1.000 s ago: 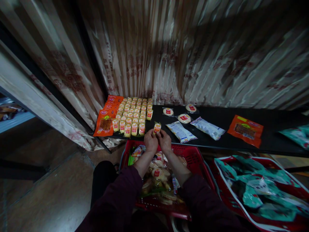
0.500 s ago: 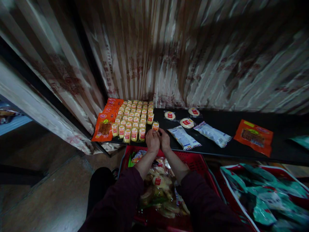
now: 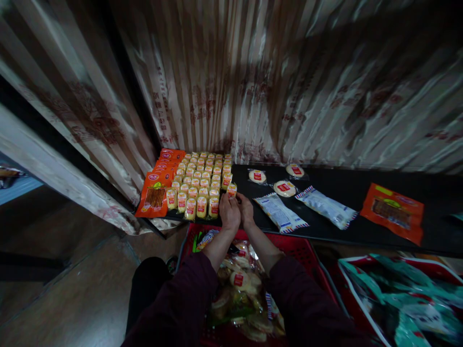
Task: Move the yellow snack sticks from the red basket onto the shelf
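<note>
Both my hands meet at the front of a black shelf [image 3: 347, 226]. My left hand [image 3: 228, 212] and my right hand [image 3: 246, 210] are closed together on one small yellow snack packet [image 3: 232, 190] with a red label. It stands upright on the shelf, just right of several neat rows of the same yellow packets [image 3: 200, 182]. Orange flat packs [image 3: 156, 193] lie along the left side of those rows. Under my forearms is a red basket [image 3: 304, 250] full of mixed snack packets [image 3: 238, 284].
On the shelf to the right lie round white packets [image 3: 284, 188], two long white pouches [image 3: 280, 213] and an orange pack [image 3: 392, 212]. A second red container with teal bags [image 3: 405, 299] stands at lower right. A striped curtain [image 3: 253, 77] hangs behind the shelf.
My hands carried the yellow packet forward and down onto the shelf, up against the right end of the rows. The view has tilted slightly.
</note>
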### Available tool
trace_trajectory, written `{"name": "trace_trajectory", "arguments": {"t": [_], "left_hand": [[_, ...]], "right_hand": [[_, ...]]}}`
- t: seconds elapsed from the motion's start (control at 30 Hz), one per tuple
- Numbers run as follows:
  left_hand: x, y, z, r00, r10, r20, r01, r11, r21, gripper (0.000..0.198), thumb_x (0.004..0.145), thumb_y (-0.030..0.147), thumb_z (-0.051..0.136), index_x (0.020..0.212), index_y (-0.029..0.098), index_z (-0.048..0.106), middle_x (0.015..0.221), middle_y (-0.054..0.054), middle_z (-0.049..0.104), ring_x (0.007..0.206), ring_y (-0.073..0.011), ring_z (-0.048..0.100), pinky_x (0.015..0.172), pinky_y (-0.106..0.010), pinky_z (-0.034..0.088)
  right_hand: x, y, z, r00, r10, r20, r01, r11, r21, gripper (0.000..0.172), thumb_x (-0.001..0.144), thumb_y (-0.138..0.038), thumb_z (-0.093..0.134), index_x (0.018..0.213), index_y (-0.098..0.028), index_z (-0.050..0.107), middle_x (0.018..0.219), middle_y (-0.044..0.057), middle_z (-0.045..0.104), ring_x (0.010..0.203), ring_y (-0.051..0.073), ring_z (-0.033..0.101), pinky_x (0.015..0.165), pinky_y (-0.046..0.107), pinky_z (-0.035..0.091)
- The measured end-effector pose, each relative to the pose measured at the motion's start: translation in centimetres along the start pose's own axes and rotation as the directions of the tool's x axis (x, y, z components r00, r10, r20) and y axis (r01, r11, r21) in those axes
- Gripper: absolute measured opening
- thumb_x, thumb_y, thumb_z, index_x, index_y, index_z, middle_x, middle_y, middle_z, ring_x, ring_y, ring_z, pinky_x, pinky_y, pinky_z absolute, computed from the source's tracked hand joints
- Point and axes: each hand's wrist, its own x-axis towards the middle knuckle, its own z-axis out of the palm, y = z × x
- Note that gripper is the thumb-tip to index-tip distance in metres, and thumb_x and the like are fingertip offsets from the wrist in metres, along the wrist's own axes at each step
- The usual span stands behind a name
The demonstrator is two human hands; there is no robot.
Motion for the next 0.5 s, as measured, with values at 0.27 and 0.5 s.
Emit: {"name": "trace_trajectory", "arguments": {"t": [0.27, 0.5], "left_hand": [[0.3, 0.2, 0.3, 0.999, -0.020, 0.033, 0.019, 0.999, 0.031, 0.043, 0.093, 0.027, 0.033, 0.125, 0.010, 0.056, 0.139, -0.016, 0.050, 0.133, -0.0200, 0.043, 0.115, -0.034, 0.028], [0.7, -0.2, 0.9, 0.999, -0.019, 0.028, 0.018, 0.999, 0.044, 0.047, 0.093, 0.028, 0.031, 0.128, 0.007, 0.054, 0.144, -0.018, 0.043, 0.137, -0.0215, 0.037, 0.116, -0.036, 0.025]], "right_hand": [[1.2, 0.7, 0.6, 0.998, -0.042, 0.039, 0.039, 0.996, 0.085, 0.034, 0.077, -0.031, 0.051, 0.104, -0.019, 0.068, 0.097, 0.008, 0.071, 0.081, 0.020, 0.063, 0.078, 0.035, 0.052], [2.0, 0.7, 0.9, 0.996, -0.047, 0.078, 0.038, 0.993, 0.112, 0.034, 0.078, -0.026, 0.051, 0.106, -0.019, 0.068, 0.104, 0.010, 0.071, 0.091, 0.022, 0.064, 0.085, 0.037, 0.052]]}}
